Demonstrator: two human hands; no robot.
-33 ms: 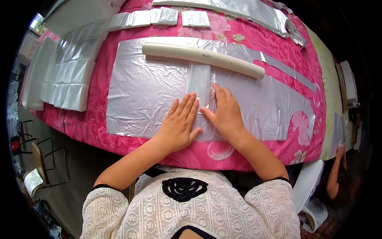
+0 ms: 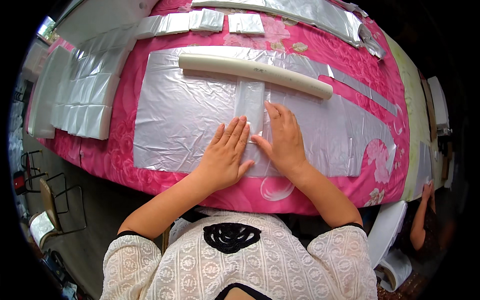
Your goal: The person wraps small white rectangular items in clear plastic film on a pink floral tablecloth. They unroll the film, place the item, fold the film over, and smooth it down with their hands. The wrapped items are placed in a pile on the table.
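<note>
My left hand [image 2: 227, 150] lies flat with its fingers stretched out. Its fingertips press the left side of a narrow folded strip of clear plastic [image 2: 251, 97]. My right hand [image 2: 285, 137] rests on its edge along the strip's right side, fingers extended and thumb apart, the thumb tip by the strip's near end. I see nothing gripped in either hand. Under both lies a wide silvery plastic sheet [image 2: 180, 110], creased on its left part. A long cream-coloured tube [image 2: 255, 72] lies across the sheet and over the strip's far end.
A pink flowered cloth [image 2: 120, 160] covers the table. Rows of folded clear plastic packets [image 2: 82, 120] stand at the left; more packets [image 2: 205, 21] line the back. Long silvery film [image 2: 310, 17] lies at the far edge. A co-worker's arm [image 2: 420, 225] shows at the right.
The fingers of my right hand have shifted very slightly away from me along the strip. My left hand, the tube and the sheet look unmoved.
</note>
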